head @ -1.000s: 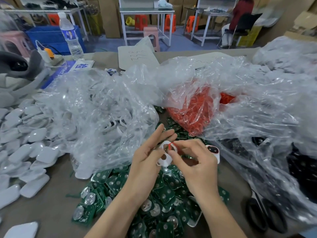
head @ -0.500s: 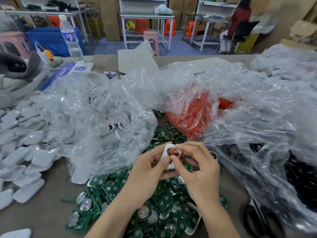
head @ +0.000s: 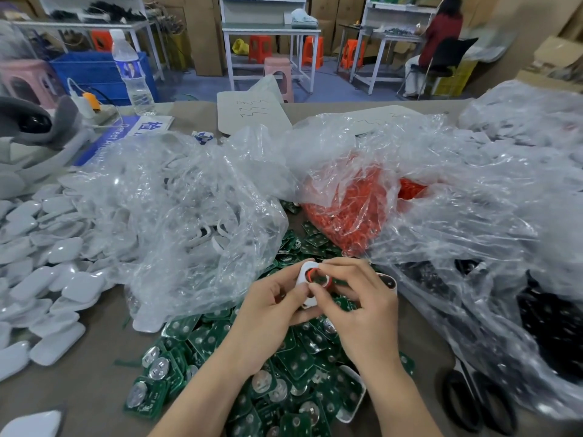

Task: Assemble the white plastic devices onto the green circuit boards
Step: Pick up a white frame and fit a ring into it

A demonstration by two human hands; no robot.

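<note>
Across the table (head: 94, 357), clear bags (head: 189, 216) overlap circuit boards (head: 157, 395).

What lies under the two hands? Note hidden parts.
A heap of green circuit boards, some with silver discs. Boards beneath the left hand and right hand are covered.

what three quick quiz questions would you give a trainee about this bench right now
1. True or false: the left hand grips a white plastic shell.
2. Where do the scissors lie? A) far left B) near right, partly under a clear bag C) beneath the hands
3. Fill in: the right hand pinches a small ___ ring at the shell's opening.
Key: 1 true; 2 B; 3 red.
</note>
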